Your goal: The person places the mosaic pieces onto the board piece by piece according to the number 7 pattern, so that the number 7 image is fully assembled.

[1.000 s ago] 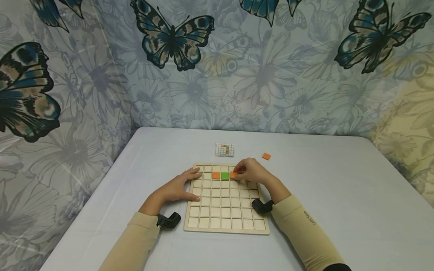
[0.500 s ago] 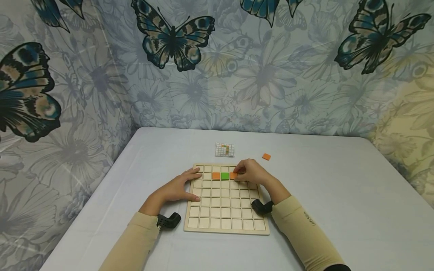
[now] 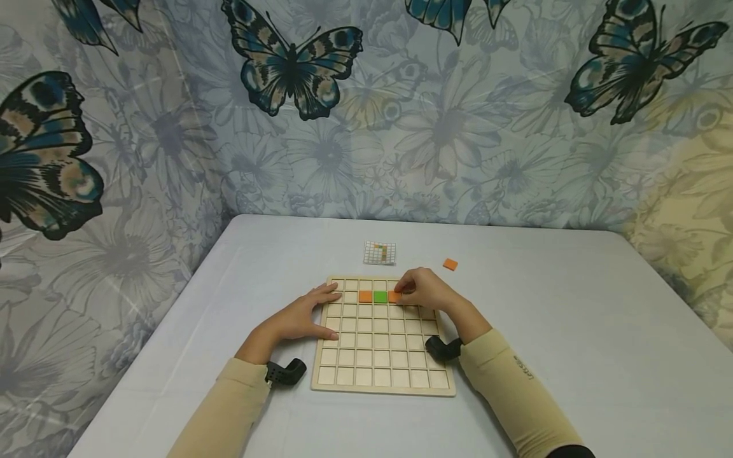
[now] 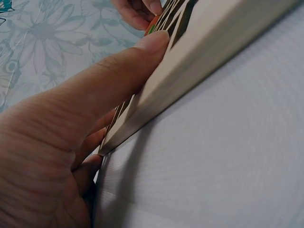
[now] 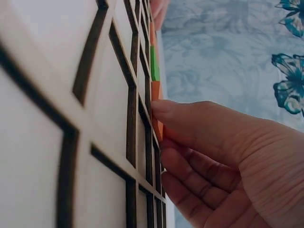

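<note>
A wooden grid board (image 3: 363, 359) lies flat on the table. In its second row from the back sit an orange square tile (image 3: 365, 297), a green tile (image 3: 380, 297) and, to the right of that, another orange tile (image 3: 392, 297). My right hand (image 3: 428, 290) has its thumb and fingertips on this last tile, which it pinches at the right side; the fingers hide part of it. Spread along the board's left edge, my left hand (image 3: 294, 316) rests with its thumb (image 4: 154, 42) on the rim and its other fingers near the back left corner.
Behind the board lies a small printed grid card (image 3: 380, 254) with a coloured pattern. A loose orange tile (image 3: 450, 264) is on the white table (image 3: 572, 305), right of the card. A butterfly-patterned cloth (image 3: 446, 140) stands behind the table.
</note>
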Motion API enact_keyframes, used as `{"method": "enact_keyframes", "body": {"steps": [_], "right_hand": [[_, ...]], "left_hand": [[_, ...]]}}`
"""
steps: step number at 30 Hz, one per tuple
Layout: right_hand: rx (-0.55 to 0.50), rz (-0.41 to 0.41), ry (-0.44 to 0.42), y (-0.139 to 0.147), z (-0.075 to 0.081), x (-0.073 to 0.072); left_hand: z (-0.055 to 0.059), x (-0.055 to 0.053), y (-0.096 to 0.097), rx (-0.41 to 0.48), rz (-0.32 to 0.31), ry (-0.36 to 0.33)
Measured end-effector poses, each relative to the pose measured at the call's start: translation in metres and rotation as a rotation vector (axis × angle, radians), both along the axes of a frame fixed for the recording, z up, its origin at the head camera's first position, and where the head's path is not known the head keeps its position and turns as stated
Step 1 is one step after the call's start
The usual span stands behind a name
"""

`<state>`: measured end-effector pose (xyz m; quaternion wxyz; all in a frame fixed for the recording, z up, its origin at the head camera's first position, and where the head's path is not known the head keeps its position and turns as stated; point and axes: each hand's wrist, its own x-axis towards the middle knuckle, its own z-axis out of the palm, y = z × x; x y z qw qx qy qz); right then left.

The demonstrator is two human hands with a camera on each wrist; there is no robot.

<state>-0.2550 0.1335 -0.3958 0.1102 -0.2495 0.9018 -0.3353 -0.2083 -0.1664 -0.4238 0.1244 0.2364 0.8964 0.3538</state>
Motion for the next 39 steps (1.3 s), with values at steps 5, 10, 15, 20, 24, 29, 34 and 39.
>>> {"method": "enact_keyframes", "body": {"steps": [5,10,15,20,24,29,34,39], "right_hand": [[0.010,-0.002,0.000,0.000,0.000,-0.001],[0.022,0.008,0.016,0.004,0.004,0.000],[0.040,-0.013,0.033,0.020,0.015,0.005],[0.045,-0.029,0.024,0.039,0.022,0.008],[0.059,-0.018,0.024,0.054,0.026,0.013],[0.074,-0.017,0.058,0.069,0.026,0.019],[0.087,-0.036,0.079,0.083,0.023,0.028],[0.099,-0.085,0.075,0.094,0.021,0.036]], "left_hand": [[0.000,-0.001,0.000,0.004,-0.001,-0.003],[0.000,0.000,0.000,0.000,-0.002,-0.001],[0.001,0.000,0.001,0.000,0.000,-0.001],[-0.001,0.000,0.001,0.002,0.009,-0.007],[-0.001,0.000,0.001,0.009,0.009,-0.009],[-0.001,0.001,0.001,0.007,0.017,-0.009],[0.000,0.002,0.001,0.006,0.015,-0.006],[0.001,0.002,0.002,0.004,0.014,-0.001]]}}
